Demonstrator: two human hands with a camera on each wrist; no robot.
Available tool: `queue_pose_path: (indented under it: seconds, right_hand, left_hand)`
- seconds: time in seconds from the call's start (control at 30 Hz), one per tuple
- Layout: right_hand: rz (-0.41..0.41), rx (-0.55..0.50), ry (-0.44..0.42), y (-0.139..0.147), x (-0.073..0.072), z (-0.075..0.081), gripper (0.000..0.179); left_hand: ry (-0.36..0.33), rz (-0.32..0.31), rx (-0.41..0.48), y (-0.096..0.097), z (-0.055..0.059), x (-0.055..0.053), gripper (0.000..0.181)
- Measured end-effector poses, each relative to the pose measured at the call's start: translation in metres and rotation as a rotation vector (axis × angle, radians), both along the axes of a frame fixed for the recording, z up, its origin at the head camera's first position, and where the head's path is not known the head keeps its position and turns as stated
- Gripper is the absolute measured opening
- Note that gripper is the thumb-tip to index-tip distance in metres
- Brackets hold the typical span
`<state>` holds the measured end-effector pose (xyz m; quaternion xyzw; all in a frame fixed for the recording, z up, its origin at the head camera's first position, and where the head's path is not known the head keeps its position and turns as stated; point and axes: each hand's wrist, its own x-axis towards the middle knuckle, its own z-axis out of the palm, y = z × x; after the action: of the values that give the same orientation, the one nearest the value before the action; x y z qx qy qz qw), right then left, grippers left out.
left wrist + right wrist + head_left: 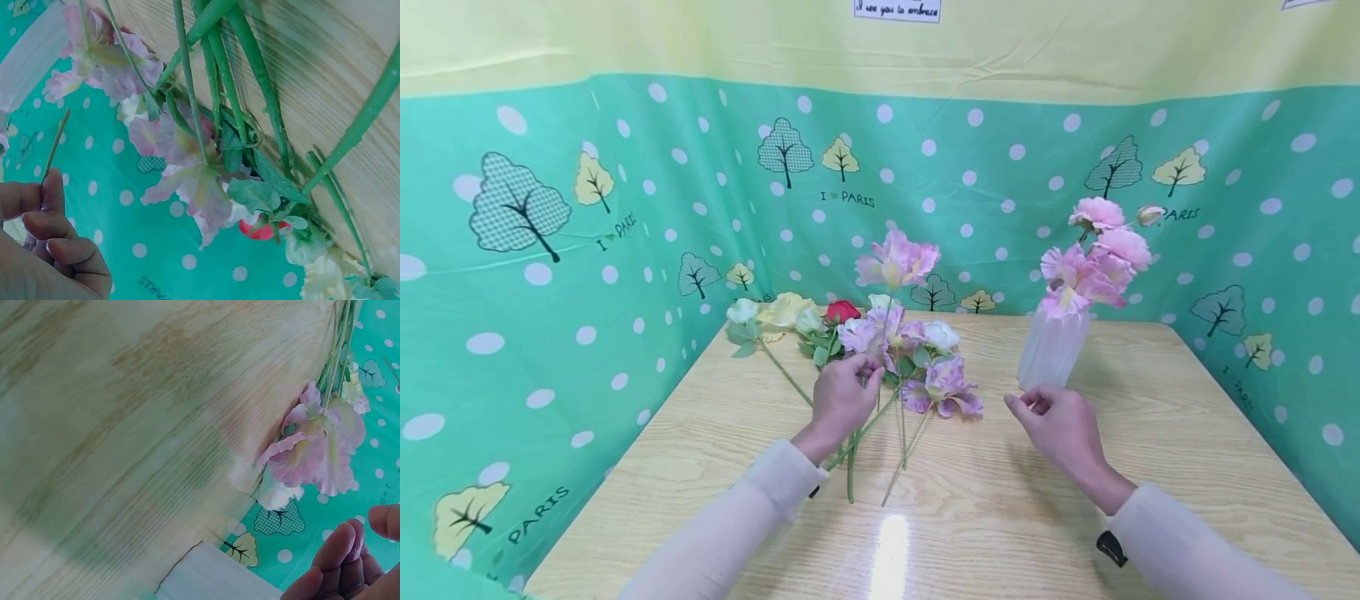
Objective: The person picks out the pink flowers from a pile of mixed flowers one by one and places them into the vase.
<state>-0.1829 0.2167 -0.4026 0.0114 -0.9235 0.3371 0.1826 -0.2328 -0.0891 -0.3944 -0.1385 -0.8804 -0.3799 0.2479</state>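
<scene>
My left hand (844,398) pinches the thin stem (56,147) of a pink-lilac artificial flower (895,262) between thumb and forefinger, its bloom raised above the flowers on the table. Below it lie more lilac flowers (943,387) with green stems, overlapped by the hand in the head view. My right hand (1063,429) holds nothing; its fingers are loosely bent, with thumb and fingertips apart in the right wrist view. It hovers in front of the foot of a whitish ribbed vase (1051,350). Several pink flowers (1097,258) stand in the vase.
A red rose (842,312), pale yellow flowers (786,311) and white flowers (940,335) lie toward the back left of the wooden table (992,525). A green polka-dot curtain (970,179) hangs behind and along both sides. Near my right sleeve is a small black object (1111,548).
</scene>
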Motion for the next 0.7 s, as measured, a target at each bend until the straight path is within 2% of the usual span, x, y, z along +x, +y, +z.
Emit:
queue_pose_path:
  seconds: [0.13, 0.4, 0.57, 0.7]
  right_hand:
    - [-0.001, -0.001, 0.007, -0.003, -0.001, 0.001, 0.025]
    - [0.009, -0.009, 0.009, -0.008, -0.001, 0.005, 0.025]
    - [0.023, -0.017, 0.015, -0.011, -0.002, 0.007, 0.025]
    - [0.029, -0.031, 0.009, -0.014, -0.003, 0.009, 0.025]
  left_hand:
    - [0.05, -0.019, -0.025, 0.004, 0.0, -0.001, 0.004]
    - [0.084, -0.039, -0.074, 0.015, 0.004, 0.003, 0.005]
    - [0.117, -0.085, -0.083, 0.022, 0.005, 0.006, 0.004]
    - [0.105, -0.118, -0.098, 0.027, 0.007, 0.008, 0.003]
